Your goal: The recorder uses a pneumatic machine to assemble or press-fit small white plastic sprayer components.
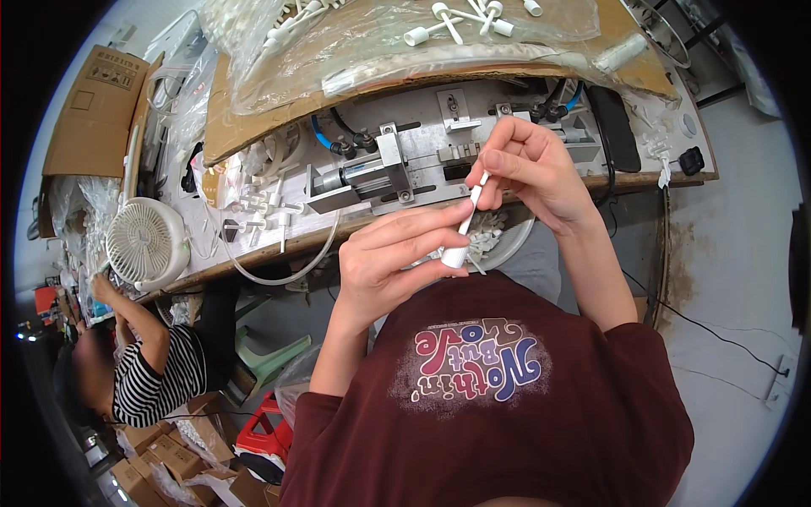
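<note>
My left hand [380, 262] is closed round a slim white plastic stick [470, 209], which widens into a cylindrical cup at its lower end. The stick is tilted, its thin end up and to the right. There my right hand [541, 169] pinches the tip between thumb and fingers. Both hands are above my lap, just in front of a metal clamping fixture [391, 160] with air cylinders on the bench. Below the stick, a pale tub [517, 245] full of small white parts is partly hidden by my hands.
Similar white pieces [460, 21] lie on a plastic-covered cardboard sheet [279, 106] above the fixture. More loose parts [262, 211] lie at the left, near a white fan [148, 243]. A black phone [614, 127] is at the right. A person in a striped shirt [169, 372] works at left.
</note>
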`<state>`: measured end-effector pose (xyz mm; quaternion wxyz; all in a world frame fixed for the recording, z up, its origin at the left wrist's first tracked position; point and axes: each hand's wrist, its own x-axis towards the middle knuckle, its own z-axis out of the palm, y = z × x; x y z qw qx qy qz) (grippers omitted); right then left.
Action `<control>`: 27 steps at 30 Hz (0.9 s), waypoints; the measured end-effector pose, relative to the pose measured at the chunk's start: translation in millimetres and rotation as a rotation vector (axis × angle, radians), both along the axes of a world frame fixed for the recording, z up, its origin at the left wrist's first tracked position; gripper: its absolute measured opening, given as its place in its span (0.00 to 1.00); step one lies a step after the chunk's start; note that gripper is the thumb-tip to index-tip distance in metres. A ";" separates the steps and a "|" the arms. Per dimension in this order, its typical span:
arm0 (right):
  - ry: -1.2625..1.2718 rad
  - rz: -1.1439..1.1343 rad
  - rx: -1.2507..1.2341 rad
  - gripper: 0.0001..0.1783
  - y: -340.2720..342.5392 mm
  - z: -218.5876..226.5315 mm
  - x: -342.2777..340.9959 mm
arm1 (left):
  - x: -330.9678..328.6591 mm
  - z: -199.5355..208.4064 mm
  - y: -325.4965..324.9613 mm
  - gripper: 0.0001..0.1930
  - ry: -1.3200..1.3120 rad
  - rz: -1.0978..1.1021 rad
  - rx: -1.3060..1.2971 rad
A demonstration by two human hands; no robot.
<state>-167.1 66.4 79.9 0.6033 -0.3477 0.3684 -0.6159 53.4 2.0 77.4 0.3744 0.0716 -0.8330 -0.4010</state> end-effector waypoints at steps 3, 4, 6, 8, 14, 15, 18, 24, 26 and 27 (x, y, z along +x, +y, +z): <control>-0.037 0.066 -0.032 0.07 1.0 -1.1 -2.2 | 3.0 -2.8 2.0 0.18 -0.003 -0.026 0.039; -0.031 0.075 -0.039 0.07 1.5 -0.4 -2.1 | 4.3 -2.9 2.2 0.18 -0.005 -0.030 0.038; 0.013 0.086 -0.042 0.07 2.6 1.5 -3.5 | 6.4 -2.2 2.8 0.18 -0.016 -0.037 0.048; 0.089 0.091 -0.032 0.06 3.8 4.2 -6.5 | 8.0 -0.1 3.5 0.19 -0.033 -0.044 0.069; 0.266 0.104 -0.011 0.05 4.8 14.1 7.4 | 10.0 5.3 8.6 0.20 -0.098 -0.034 -0.014; 0.263 0.080 0.007 0.05 4.5 13.6 7.0 | 8.3 4.7 9.2 0.20 -0.096 -0.015 -0.030; 0.282 0.005 0.051 0.07 3.6 11.6 4.5 | -1.7 2.8 10.3 0.18 -0.096 0.046 -0.089; 0.659 -0.373 -0.025 0.18 -25.3 4.3 -12.4 | -19.6 -12.9 4.6 0.16 -0.107 0.286 -0.168; 1.004 -0.521 -0.109 0.17 -43.3 14.6 -25.3 | -22.3 -23.0 6.6 0.16 -0.139 0.368 -0.217; 1.209 -0.591 -0.136 0.17 -54.8 21.9 -28.1 | -22.1 -30.2 9.0 0.16 -0.159 0.413 -0.236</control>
